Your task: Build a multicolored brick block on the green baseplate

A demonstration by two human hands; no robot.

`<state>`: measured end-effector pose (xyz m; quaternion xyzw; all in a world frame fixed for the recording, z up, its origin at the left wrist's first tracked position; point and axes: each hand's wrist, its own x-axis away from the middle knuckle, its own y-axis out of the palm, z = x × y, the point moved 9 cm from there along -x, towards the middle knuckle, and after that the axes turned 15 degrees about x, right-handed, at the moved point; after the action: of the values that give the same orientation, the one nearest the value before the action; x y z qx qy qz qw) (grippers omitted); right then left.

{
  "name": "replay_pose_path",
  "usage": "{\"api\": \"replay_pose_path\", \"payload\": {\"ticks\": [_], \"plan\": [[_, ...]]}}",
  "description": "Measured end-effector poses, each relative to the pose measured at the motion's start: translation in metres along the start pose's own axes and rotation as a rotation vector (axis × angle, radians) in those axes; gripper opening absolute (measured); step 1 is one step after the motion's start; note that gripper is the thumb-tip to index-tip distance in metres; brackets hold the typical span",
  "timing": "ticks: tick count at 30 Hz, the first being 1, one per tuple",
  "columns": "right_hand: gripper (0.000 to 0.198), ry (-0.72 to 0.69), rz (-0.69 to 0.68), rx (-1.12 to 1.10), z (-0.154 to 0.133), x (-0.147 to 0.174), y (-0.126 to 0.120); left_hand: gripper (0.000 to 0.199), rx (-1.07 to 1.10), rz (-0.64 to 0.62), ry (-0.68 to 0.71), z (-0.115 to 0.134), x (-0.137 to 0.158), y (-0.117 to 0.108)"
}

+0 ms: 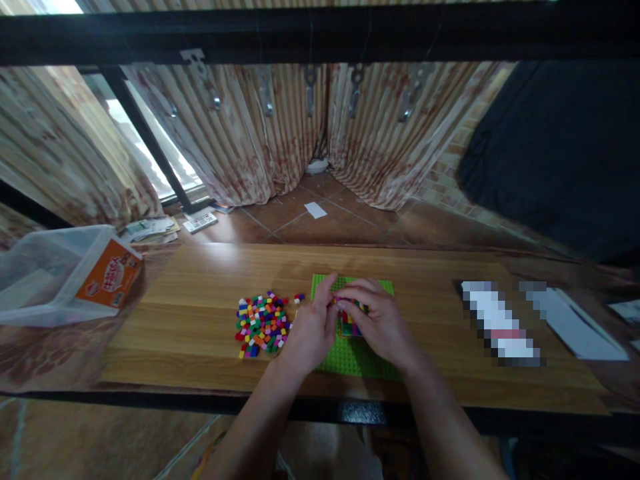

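Note:
A green studded baseplate (350,363) lies on the wooden board, with a small structure of coloured building bricks (350,328) on it. Both hands meet over this structure and cover much of it. My right hand (379,319) is closed in a pinch, with a small pinkish brick (338,303) showing at its thumb and index fingertips. Against those fingertips rests my left hand (316,325), its fingers drawn together; what they hold is hidden. Left of the plate is a loose heap of small multicoloured bricks (263,325), and a few stray bricks (299,298) lie between heap and plate.
The wooden tabletop (195,300) carries a pixelated oblong object (500,323) on the right, near white paper (583,327). A clear plastic bin (55,280) with an orange label stands at the left. A dark bar (320,40) crosses above, before curtains (250,147).

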<state>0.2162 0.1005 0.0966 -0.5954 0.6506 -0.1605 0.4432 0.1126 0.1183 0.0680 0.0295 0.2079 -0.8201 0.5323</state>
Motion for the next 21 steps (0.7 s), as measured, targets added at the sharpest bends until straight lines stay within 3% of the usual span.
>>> {"api": "replay_pose_path", "payload": {"ticks": [6, 9, 18, 21], "plan": [[0.014, 0.106, 0.053, -0.133, 0.009, 0.002, -0.004, 0.021, 0.159, 0.106, -0.049, -0.003, 0.0, -0.011], [0.012, 0.172, 0.051, -0.17, 0.013, 0.004, -0.005, 0.008, 0.268, 0.1, -0.068, -0.004, -0.001, -0.011], [0.01, 0.257, -0.03, -0.387, 0.024, 0.009, 0.0, 0.008, 0.509, -0.007, -0.151, -0.003, -0.001, -0.002], [0.01, 0.301, 0.014, -0.513, 0.032, 0.011, -0.003, 0.009, 0.586, -0.018, -0.169, -0.003, 0.0, -0.001]]}}
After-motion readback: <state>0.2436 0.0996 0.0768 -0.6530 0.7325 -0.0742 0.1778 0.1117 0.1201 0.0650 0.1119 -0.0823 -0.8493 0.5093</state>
